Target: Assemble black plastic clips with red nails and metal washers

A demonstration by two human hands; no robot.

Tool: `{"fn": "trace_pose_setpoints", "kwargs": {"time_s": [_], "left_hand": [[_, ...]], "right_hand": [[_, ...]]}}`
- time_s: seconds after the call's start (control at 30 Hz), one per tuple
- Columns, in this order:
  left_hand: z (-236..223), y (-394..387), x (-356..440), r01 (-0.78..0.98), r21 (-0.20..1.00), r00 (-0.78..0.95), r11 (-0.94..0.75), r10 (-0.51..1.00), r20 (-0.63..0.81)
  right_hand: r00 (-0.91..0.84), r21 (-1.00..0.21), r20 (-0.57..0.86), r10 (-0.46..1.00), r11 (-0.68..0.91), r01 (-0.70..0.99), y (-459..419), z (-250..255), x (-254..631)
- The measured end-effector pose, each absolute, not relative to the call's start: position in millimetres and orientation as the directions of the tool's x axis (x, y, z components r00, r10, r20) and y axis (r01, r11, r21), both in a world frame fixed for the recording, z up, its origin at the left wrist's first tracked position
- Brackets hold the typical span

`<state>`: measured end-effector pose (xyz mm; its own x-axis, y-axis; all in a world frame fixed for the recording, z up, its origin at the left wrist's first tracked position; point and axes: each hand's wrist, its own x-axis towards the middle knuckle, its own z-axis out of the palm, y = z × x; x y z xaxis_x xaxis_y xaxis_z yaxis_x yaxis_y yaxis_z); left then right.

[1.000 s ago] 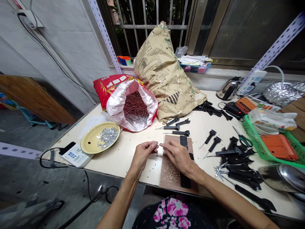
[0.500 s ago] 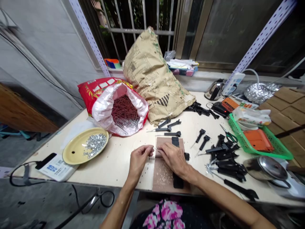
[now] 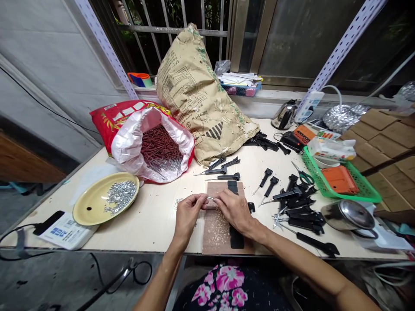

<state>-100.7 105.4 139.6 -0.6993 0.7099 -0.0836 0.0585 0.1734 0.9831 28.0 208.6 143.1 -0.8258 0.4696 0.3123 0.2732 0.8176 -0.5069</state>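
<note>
Between my two hands a thin metal rod (image 3: 210,198) spans a short gap above a brown board (image 3: 215,242). The fingertips of my left hand (image 3: 189,214) pinch its left end. Closed over its other end is my right hand (image 3: 234,211), palm down above the board; how far the rod runs under the fingers is hidden. A black block-like end (image 3: 251,207) shows just past the right hand, and I cannot tell whether it joins the rod. Black pads (image 3: 236,238) and pale crumbs lie on the board.
Left stands a yellow dish (image 3: 81,203) of small metal pieces, beside a white box (image 3: 66,231). Behind are a red sack (image 3: 106,125) of reddish screws and a brown paper sack (image 3: 194,95). Right lie several black-handled metal rods (image 3: 304,220), a green basket (image 3: 369,194) and a metal pot (image 3: 346,214).
The view has shifted, so the scene sits a little further left and higher. Both hands stay close together, and more of the metal rod shows between them.
</note>
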Motion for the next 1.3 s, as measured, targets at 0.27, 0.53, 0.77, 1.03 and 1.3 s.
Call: {"fn": "trace_pose_setpoints", "kwargs": {"time_s": [0.27, 0.53, 0.77, 1.03, 1.3], "left_hand": [[143, 106, -97, 0.140, 0.971, -0.694, 0.195, 0.719, -0.045], [142, 106, -100, 0.072, 0.976, -0.643, 0.207, 0.757, -0.113], [141, 108, -101, -0.050, 0.975, -0.606, 0.215, 0.770, -0.201], [132, 110, -96, -0.051, 0.970, -0.565, 0.236, 0.794, -0.222], [101, 118, -76, 0.747, 0.630, -0.462, 0.212, 0.847, 0.262]], "right_hand": [[-0.841, -0.517, 0.292, 0.455, 0.815, 0.262, 208, 142, 30], [-0.850, -0.542, 0.314, 0.423, 0.815, 0.206, 212, 141, 36], [-0.850, -0.586, 0.334, 0.408, 0.796, 0.152, 215, 136, 39], [-0.844, -0.570, 0.317, 0.434, 0.798, 0.197, 223, 132, 53], [-0.844, -0.299, 0.363, 0.394, 0.908, 0.295, 306, 121, 68]]}}
